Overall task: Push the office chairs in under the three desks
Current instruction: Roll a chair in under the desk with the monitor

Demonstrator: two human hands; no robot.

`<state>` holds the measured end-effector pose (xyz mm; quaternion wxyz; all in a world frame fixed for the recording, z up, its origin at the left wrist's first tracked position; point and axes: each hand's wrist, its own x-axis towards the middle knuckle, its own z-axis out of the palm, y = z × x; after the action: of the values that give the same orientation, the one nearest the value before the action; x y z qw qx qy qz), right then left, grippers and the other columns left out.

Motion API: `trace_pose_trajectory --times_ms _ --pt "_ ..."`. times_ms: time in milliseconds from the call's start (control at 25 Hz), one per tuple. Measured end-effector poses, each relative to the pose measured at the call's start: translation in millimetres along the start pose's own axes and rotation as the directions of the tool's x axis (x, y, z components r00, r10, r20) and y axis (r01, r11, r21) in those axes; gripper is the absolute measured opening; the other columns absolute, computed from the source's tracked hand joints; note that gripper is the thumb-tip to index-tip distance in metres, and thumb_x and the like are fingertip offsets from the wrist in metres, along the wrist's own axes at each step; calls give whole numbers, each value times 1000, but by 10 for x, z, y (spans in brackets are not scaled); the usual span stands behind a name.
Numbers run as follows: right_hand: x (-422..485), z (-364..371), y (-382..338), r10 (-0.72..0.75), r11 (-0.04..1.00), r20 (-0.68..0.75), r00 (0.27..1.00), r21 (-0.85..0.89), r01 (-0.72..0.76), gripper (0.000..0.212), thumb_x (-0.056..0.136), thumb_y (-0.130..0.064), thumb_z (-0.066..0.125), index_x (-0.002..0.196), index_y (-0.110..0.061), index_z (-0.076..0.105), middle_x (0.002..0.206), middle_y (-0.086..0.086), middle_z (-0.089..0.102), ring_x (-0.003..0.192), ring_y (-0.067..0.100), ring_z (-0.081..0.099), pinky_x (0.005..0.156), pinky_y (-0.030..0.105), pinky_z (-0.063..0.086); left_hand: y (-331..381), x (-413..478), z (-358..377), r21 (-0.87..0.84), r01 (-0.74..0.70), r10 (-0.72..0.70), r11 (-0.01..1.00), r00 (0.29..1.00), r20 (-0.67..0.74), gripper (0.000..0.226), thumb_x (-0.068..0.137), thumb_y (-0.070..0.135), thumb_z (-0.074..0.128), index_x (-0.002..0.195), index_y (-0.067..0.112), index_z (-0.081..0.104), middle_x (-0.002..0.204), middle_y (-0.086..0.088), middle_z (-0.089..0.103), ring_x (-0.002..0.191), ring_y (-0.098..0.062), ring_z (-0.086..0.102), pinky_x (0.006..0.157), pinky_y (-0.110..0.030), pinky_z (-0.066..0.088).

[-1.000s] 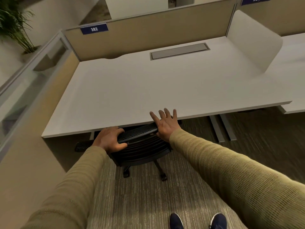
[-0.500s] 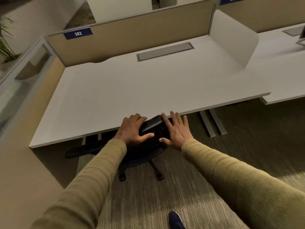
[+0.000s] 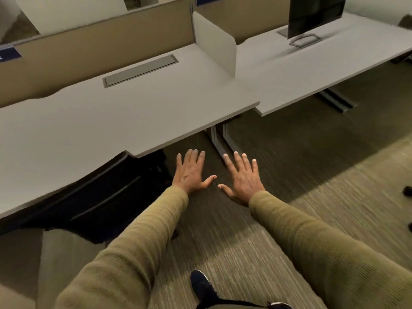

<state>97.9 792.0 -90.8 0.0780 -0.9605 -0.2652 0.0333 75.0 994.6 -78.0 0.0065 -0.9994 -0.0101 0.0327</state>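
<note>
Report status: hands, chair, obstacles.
Left hand and right hand open, holding nothing. Black mesh office chair tucked under white rectangular desk. No obstacle visible.

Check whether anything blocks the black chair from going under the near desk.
Nothing visible does. The chair is already in, its backrest at the front edge of the desk, seat hidden beneath. The left hand and right hand are open and off it, above the carpet.

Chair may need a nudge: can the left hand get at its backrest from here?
Probably yes. The left hand is open and empty, just right of the black backrest, with nothing between them; the desk covers only its top edge.
</note>
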Motion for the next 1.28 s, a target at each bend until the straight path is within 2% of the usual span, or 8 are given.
trace_pose_trajectory --times_ms 120,200,320,400,600,800,1120,1280 --pt "-591 -59 825 88 996 -2 996 4 -88 95 89 -73 38 157 -25 -9 165 13 4 151 35 4 120 59 6 1062 64 187 -51 -76 75 996 997 -9 95 90 74 38 159 13 15 163 -14 21 153 -32 11 122 -59 6" --pt "-798 -53 1060 97 995 6 995 -4 -97 95 88 -73 38 158 -25 -6 165 12 7 151 34 6 119 59 8 1392 64 272 -82 -83 83 993 997 -9 95 90 74 36 159 13 15 163 -13 21 153 -31 10 121 -59 5" --pt "-1361 -96 1744 224 974 -6 975 40 -224 95 88 -74 39 158 -25 -2 165 12 10 151 33 9 119 58 9 2312 88 408 -76 -198 201 977 979 36 96 90 75 35 159 12 13 164 -14 20 153 -30 9 121 -58 5" --pt "-1577 -100 1954 260 964 14 966 50 -260 94 88 -73 40 158 -26 -1 165 11 10 151 33 9 119 57 9 2603 104 448 -90 -223 226 971 973 32 96 90 75 35 159 12 13 164 -14 21 153 -30 10 121 -58 6" --pt "-2400 -103 2861 425 896 19 905 133 -423 92 89 -72 39 158 -27 -2 166 8 7 151 31 6 120 56 7 3858 226 541 -87 -397 404 914 910 97 98 89 77 32 159 12 12 164 -14 20 153 -31 10 121 -59 6" --pt "-2775 -149 3547 471 870 28 882 150 -470 91 90 -72 36 158 -26 -4 166 7 7 152 30 4 121 55 7 4766 430 611 -165 -420 435 892 898 70 106 80 84 25 158 11 19 161 -14 28 151 -32 18 120 -60 12" --pt "-3188 -470 4792 473 872 67 878 107 -478 89 92 -70 37 157 -26 -6 166 8 6 152 30 5 121 54 5 6113 790 755 -210 -418 446 884 888 111 102 84 80 38 157 11 19 160 -14 28 150 -33 18 120 -61 12" --pt "-3434 -725 5454 485 871 55 873 57 -487 89 93 -67 38 157 -26 -6 166 8 5 152 30 4 121 54 6 6920 899 650 -181 -491 514 852 851 109 102 86 79 38 158 9 17 159 -14 28 150 -34 18 120 -62 13"
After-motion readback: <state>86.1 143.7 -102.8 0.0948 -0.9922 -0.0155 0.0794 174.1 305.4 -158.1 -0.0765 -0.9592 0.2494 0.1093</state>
